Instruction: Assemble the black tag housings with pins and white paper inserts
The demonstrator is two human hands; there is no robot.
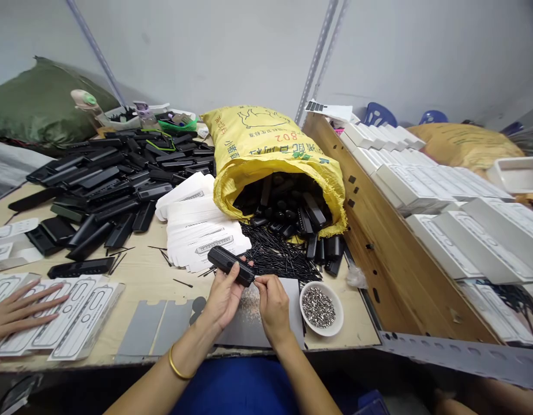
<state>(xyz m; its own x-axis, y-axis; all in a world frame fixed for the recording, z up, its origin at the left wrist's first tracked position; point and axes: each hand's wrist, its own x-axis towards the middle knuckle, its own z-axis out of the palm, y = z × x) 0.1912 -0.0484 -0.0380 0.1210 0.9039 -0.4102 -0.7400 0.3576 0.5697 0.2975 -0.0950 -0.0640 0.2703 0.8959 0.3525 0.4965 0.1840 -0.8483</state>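
My left hand (pixel 223 298) is wrapped round a black ribbed oblong case (pixel 229 264), tilted with its near end toward the right. The fingers of my right hand (pixel 271 302) pinch together at that end; what lies between them is too small to make out. Beneath both hands is a grey sheet (pixel 270 328) with small crumbs on it. A white bowl of small metal pieces (pixel 319 308) stands right of my right hand. Behind the hands, thin black sticks (pixel 279 253) lie in a heap, beside a stack of white printed cards (pixel 201 230).
A yellow woven sack (pixel 266 138) spills black cases toward me. More black cases (pixel 102 178) pile up at left. Another person's hand (pixel 24 311) rests on white boxes (pixel 85 323). A wooden board (pixel 400 276) walls off the right side, with stacked white boxes (pixel 478 230) beyond.
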